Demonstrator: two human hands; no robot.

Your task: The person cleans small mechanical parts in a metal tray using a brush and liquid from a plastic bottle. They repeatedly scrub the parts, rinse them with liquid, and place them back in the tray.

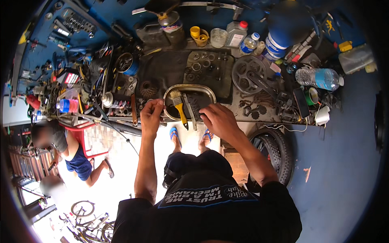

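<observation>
A metal pan (210, 90) with rounded corners sits at the bench's front edge. Its left rim is pinched between the thumb and fingers of my left hand (152, 115). Inside lies a paintbrush (179, 108) with a yellow handle and pale bristles, its handle end reaching past the near rim. Beside it a long, narrow grey tool (189, 111) slants across the pan, along a dark bristly strip (195, 106). My right hand (219, 121) has its fingers bent in at the pan's right side; what they hold, if anything, is hidden.
Behind the pan, a dark mat (164, 67) bears rings and small parts. A crankset (251, 77) lies to the right, near a water bottle (318, 78) and phone (300, 102). Tires (275, 152) lean below the bench. Another person (75, 152) sits at the left.
</observation>
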